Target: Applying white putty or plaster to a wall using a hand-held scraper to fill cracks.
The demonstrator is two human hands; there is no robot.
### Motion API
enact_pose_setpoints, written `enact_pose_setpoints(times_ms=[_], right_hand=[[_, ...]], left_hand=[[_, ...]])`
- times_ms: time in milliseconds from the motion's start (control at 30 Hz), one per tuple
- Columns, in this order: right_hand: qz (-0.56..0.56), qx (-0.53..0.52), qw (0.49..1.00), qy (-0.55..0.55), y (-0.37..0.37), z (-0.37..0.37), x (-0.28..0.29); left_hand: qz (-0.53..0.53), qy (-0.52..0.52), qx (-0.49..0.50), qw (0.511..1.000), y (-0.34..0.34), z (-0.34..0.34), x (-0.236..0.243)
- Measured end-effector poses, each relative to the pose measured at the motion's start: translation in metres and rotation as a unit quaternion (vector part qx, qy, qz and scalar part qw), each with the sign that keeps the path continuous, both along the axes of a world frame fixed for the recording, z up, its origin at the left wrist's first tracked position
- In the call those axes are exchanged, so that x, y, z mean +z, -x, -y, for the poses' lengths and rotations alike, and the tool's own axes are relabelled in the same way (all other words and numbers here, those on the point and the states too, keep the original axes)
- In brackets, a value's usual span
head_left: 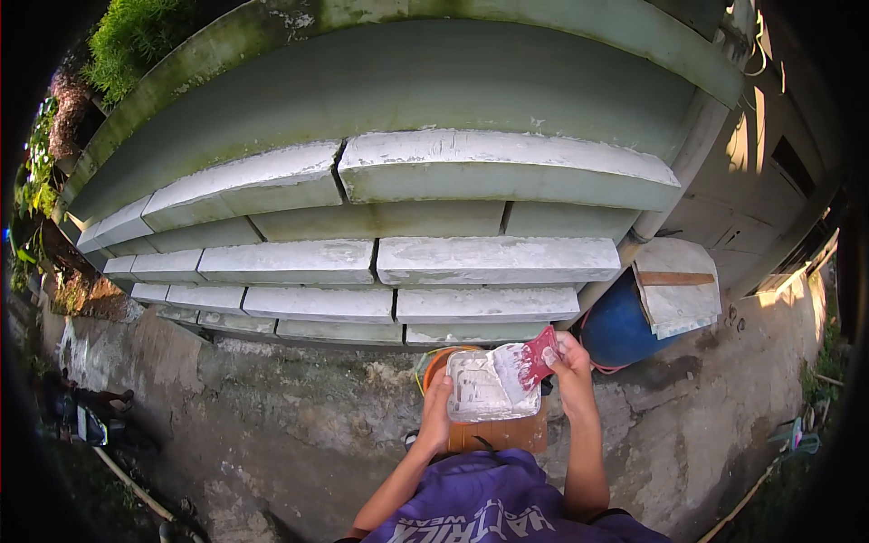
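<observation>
My left hand (436,412) grips the left side of a shallow, rounded-square plastic tub (467,400). White paste is smeared over the tub's inside. In my right hand (572,376) is a putty knife (538,360), pinched by its red handle, with white paste caked on its broad blade. The blade tilts down over the tub's right part; whether it touches the tub I cannot tell. Just beyond my hands rises a green-grey wall with stepped ledges, whose upper faces (496,260) are coated white.
An orange round container (436,364) shows partly behind the tub, and a brown wooden surface (507,436) lies below it. To the right stands a blue drum (620,317) topped by a pale sheet (677,303) with a wooden strip. A pipe (674,185) runs down the wall's right side.
</observation>
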State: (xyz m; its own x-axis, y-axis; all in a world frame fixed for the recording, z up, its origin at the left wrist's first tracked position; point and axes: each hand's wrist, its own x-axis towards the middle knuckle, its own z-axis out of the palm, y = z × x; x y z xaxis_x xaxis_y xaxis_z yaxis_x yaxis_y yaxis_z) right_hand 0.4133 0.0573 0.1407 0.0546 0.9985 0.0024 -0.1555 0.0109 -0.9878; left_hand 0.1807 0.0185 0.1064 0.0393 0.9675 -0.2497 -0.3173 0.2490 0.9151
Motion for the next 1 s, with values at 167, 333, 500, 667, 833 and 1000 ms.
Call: enact_pose_setpoints(times_ms=[167, 333, 500, 667, 833, 1000], right_hand=[[-0.18, 0.001, 0.983, 0.023, 0.005, -0.006, 0.0], [-0.339, 0.014, 0.938, 0.074, 0.012, -0.008, 0.0], [-0.404, 0.067, 0.91, 0.068, 0.016, -0.013, -0.005], [-0.318, 0.059, 0.946, -0.025, 0.026, -0.032, 0.039], [0.005, -0.034, 0.954, -0.297, 0.044, -0.08, 0.124], [0.372, -0.098, 0.84, -0.383, 0.092, -0.117, 0.18]], left_hand=[[0.022, -0.05, 0.021, 0.998, 0.009, 0.002, -0.011], [0.043, -0.014, 0.059, 0.997, 0.01, 0.007, -0.006], [0.075, -0.019, 0.065, 0.995, 0.018, 0.008, -0.026], [0.046, -0.021, 0.071, 0.996, 0.025, 0.014, -0.02], [0.048, -0.012, 0.089, 0.995, 0.04, 0.02, -0.027], [0.053, -0.025, 0.101, 0.993, 0.057, 0.026, -0.041]])
